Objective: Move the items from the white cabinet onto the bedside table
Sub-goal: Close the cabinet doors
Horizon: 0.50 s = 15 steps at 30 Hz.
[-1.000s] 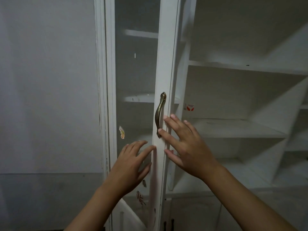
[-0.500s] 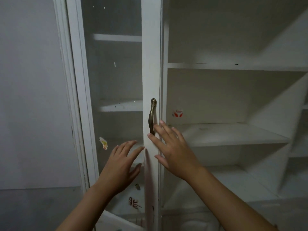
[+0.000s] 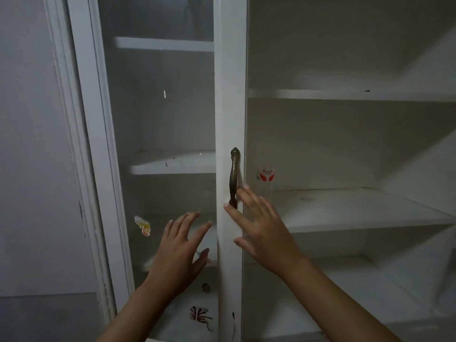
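Observation:
The white cabinet (image 3: 345, 95) fills the view, its right half open with bare shelves. A glass door (image 3: 158, 119) covers the left half, and a brass handle (image 3: 234, 177) sits on the door's white stile. My right hand (image 3: 264, 230) lies flat with straight fingers against the stile, fingertips at the handle's lower end. My left hand (image 3: 180, 253) is spread open in front of the glass, just left of the stile. Neither hand holds anything. No loose items show on the shelves.
Small stickers dot the glass (image 3: 143, 225) and the cabinet's back wall (image 3: 266, 174). A grey wall (image 3: 29, 169) stands to the left of the cabinet frame. The bedside table is out of view.
The glass door has swung toward the cabinet and now faces me almost squarely. Both hands kept close to its stile, fingers spread.

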Motion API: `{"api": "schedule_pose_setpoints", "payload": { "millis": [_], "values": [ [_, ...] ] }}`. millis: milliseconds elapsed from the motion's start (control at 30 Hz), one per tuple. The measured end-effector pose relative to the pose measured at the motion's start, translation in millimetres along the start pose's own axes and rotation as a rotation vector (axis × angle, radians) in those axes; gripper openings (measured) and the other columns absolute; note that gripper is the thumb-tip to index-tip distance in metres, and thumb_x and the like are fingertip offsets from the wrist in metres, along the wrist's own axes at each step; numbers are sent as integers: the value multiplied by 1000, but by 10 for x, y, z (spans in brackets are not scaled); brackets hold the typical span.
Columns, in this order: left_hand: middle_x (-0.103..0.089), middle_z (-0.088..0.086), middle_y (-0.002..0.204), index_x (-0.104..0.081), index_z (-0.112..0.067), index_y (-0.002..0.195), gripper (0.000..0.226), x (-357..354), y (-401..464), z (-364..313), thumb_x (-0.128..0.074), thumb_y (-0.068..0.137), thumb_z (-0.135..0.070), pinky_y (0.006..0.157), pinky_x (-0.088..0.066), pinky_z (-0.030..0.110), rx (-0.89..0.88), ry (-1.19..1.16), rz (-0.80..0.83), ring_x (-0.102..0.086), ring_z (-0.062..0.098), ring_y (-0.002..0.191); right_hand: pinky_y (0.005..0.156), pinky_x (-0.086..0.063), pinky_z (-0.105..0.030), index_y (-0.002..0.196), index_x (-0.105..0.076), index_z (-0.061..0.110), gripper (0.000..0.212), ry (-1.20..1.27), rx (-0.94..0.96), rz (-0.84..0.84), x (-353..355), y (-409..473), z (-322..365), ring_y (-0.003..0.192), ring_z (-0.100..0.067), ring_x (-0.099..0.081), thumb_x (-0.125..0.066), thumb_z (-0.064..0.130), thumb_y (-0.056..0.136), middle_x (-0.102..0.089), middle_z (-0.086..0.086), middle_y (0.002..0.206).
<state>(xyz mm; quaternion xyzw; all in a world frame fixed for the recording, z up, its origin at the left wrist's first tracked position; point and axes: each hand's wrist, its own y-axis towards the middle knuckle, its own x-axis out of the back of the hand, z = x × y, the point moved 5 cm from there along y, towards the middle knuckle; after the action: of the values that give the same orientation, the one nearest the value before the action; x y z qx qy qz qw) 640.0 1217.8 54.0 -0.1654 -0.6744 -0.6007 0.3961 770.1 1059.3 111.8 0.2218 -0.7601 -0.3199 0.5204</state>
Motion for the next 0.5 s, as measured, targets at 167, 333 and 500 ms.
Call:
{"api": "schedule_pose_setpoints", "payload": {
  "millis": [167, 333, 500],
  "values": [
    [-32, 7, 162, -48, -31, 148, 63, -258, 158, 131, -68, 90, -42, 118, -28, 62, -44, 42, -50, -26, 29, 151, 124, -17, -48, 158, -39, 24, 92, 13, -19, -10, -278, 146, -201, 160, -28, 0, -86, 41, 80, -15, -14, 170],
    [-34, 6, 162, -50, -30, 147, 58, -436, 256, 231, -54, 91, -44, 116, -28, 64, -60, 65, -121, -27, 28, 151, 124, -7, -42, 158, -40, 22, 93, 32, -14, -68, -480, 227, -324, 160, -28, -3, -86, 43, 80, -18, -16, 169],
    [-31, 7, 164, -52, -28, 147, 61, -573, 292, 292, -62, 88, -38, 116, -28, 65, -81, 86, -199, -24, 27, 153, 125, -13, -47, 161, -34, 22, 98, 35, -2, -99, -668, 266, -413, 160, -30, -4, -84, 48, 81, -14, -16, 170]
  ]
}}
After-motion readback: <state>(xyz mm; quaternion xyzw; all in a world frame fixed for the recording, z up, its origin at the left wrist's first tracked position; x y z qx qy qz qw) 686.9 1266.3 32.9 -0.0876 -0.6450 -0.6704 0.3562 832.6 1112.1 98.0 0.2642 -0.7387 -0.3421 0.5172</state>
